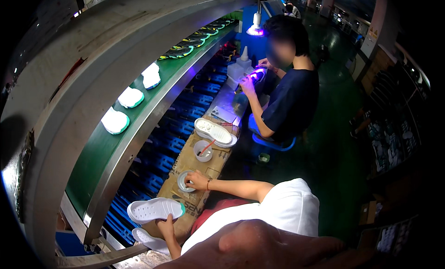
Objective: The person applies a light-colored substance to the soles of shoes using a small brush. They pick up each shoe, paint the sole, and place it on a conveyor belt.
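My left hand (pixel 165 226) grips a white shoe sole (pixel 150 210) by its edge near the teal heel end. Small holes dot the sole's upturned face. Below it, another white sole (pixel 147 239) lies by the cardboard-covered bench (pixel 178 193). My right hand (pixel 198 180) reaches over a small round bowl (pixel 184 187), its bent fingers at the rim and inside. What those fingers pinch, if anything, is too small to make out. Just beyond stands a white tub (pixel 202 151) with a red stick leaning in it. Farther along rest stacked white soles (pixel 214 132).
On the left a green conveyor belt (pixel 105 154) carries white shoe parts (pixel 115 120) and, farther up, dark shoes (pixel 178 52). A co-worker (pixel 292 93) sits ahead under a purple lamp (pixel 256 31), handling a lit piece. A phone (pixel 223 114) and a white bottle (pixel 244 58) are on the bench.
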`<act>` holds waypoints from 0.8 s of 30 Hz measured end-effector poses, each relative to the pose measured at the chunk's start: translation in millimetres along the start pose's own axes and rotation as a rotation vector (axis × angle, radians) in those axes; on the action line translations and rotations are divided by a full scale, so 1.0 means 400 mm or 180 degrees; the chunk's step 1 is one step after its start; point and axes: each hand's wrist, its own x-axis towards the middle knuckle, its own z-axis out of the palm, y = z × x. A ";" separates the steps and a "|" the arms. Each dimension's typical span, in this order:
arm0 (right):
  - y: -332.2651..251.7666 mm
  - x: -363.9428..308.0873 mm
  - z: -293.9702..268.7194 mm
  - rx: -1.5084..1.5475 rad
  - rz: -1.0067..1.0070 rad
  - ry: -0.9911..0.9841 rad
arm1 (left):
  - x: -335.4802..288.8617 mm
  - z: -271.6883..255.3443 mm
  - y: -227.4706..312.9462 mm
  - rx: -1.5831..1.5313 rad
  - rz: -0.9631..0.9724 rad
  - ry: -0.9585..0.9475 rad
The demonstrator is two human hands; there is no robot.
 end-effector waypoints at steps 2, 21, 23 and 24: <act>0.000 -0.002 0.004 -0.0040 -0.0049 0.0038 | 0.003 -0.001 -0.015 0.0004 0.0015 0.0035; -0.035 0.013 -0.012 0.0091 0.0007 -0.0197 | 0.007 -0.023 -0.050 0.0315 0.0006 -0.0125; -0.032 0.012 -0.008 0.0161 0.0087 -0.0261 | 0.003 -0.014 -0.046 0.0142 -0.0037 -0.0161; -0.032 0.011 -0.006 0.0157 0.0072 -0.0242 | 0.003 -0.013 -0.048 0.0101 -0.0024 -0.0180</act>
